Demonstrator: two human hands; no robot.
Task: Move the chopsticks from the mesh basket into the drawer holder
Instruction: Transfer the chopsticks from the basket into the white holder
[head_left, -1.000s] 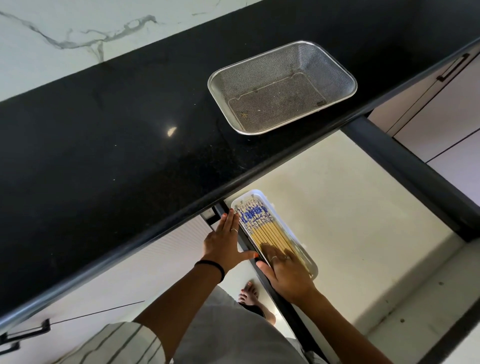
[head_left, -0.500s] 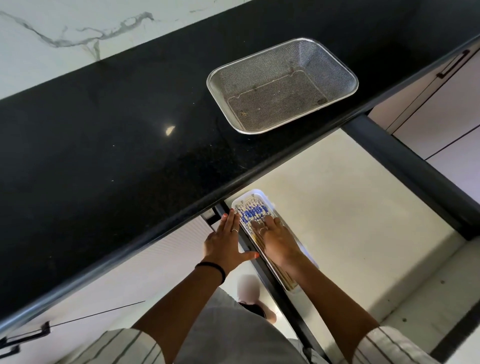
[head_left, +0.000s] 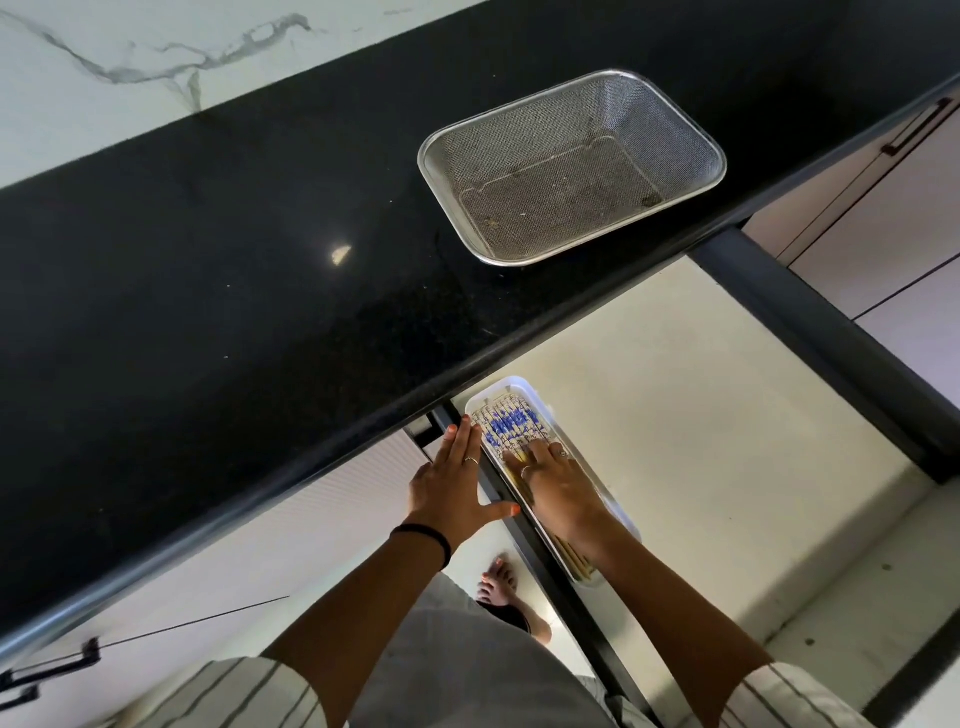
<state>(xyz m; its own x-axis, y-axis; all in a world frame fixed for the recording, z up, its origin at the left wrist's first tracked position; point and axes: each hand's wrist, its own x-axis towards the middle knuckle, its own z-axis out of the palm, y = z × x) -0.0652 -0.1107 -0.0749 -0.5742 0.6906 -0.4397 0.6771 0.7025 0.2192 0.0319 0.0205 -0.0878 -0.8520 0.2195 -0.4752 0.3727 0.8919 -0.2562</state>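
Note:
The steel mesh basket (head_left: 571, 166) stands on the black counter with nothing in it. Below, in the pulled-out drawer, a long white holder (head_left: 535, 395) lies against the drawer's left wall and carries several wooden chopsticks (head_left: 506, 423) with blue-patterned tops. My right hand (head_left: 558, 480) lies flat on the chopsticks in the holder, fingers straight and pointing toward the patterned ends. My left hand (head_left: 452, 480) rests flat against the dark left side rail of the drawer, fingers stretched, thumb out toward the holder.
The black counter (head_left: 234, 260) overhangs the drawer's back. The drawer's pale floor (head_left: 701, 415) spreads right of the holder, bounded by a dark rail (head_left: 831, 343). Cabinet fronts with dark handles sit at both sides. My bare foot (head_left: 498, 579) shows below.
My right hand slid up the holder from its near end toward the patterned chopstick tops and now lies flat there. The left hand stayed on the drawer's rail.

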